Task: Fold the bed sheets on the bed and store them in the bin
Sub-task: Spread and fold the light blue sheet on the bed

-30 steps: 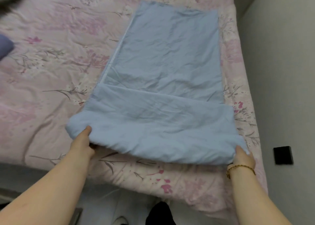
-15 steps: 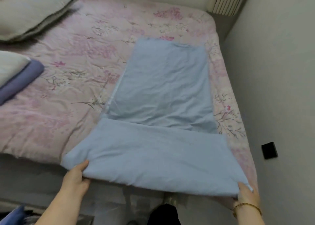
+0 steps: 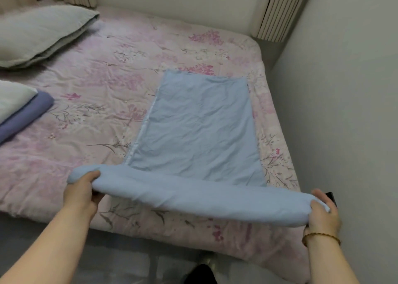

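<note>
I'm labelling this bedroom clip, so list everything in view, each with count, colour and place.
blue sheet: one, light blue, on the bed's right side, near end held up
bed cover: one, pink floral, across the bed
pillow: one, grey-green, far left corner
purple cloth: one, purple, folded at the left edge
pale pillow: one, whitish, on the purple cloth
headboard: one, white, far end
wall plate: one, black, low on the right wall
bracelet: one, golden, right wrist
left hand: one, grips the sheet's near left corner
right hand: one, grips the sheet's near right corner
</note>
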Demonstrator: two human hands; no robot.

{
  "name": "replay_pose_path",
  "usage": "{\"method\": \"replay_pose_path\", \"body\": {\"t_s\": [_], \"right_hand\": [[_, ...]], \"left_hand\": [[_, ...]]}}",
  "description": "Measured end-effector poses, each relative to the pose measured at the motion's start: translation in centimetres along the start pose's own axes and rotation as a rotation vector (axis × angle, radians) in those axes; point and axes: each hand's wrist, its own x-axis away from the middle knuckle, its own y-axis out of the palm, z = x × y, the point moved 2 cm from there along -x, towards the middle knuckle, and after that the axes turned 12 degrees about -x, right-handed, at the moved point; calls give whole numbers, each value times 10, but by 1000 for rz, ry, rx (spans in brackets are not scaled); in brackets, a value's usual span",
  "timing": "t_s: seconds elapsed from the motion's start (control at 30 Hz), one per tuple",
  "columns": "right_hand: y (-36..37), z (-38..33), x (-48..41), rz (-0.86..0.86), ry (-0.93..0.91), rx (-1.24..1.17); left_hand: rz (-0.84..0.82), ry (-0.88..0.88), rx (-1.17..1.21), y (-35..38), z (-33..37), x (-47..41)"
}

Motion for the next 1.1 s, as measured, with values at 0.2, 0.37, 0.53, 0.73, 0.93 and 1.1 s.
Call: {"method": "replay_pose_path", "body": {"t_s": [0.2, 0.37, 0.53, 0.73, 0.93, 1.1], "right_hand": [[73, -19, -63, -65, -73, 2], [138, -21, -129, -74, -57, 85], [186, 0, -186, -94, -1, 187], [233, 33, -219, -344, 58, 378], [219, 104, -203, -366, 81, 822], [171, 128, -173, -124, 91, 1086]], "left_hand": [[38, 96, -95, 54, 40, -29], [54, 88, -101, 108, 68, -69], [104, 40, -117, 156, 80, -121], [-48, 61, -534, 199, 68, -164], [-269, 170, -1356, 204, -16, -173], [-422, 282, -1932, 222, -72, -144]]}}
